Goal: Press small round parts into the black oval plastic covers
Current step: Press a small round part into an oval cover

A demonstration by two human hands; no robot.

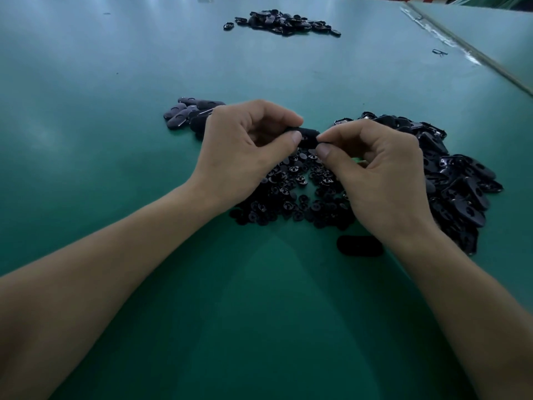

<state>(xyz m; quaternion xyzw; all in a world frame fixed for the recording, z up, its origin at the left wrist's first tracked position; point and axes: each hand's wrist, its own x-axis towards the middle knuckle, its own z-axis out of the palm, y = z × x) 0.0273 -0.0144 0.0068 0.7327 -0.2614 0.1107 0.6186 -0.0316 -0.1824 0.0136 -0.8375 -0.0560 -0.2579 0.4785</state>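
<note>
Left hand (pixel 248 145) and right hand (pixel 375 166) pinch one black oval cover (pixel 307 137) between curled fingers, raised above the round parts (pixel 291 194) on the worktop (pixel 115 140), likely steadying it for pressing.

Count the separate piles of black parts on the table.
4: far pile across the table; small pile behind the left hand; round parts under both hands; big pile beside the right hand. Hands, pinching a cover, may hide more.

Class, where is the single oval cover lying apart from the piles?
Head view, right of centre: the lone oval cover lies beside the right wrist, just nearer than the pile of round parts.
</note>
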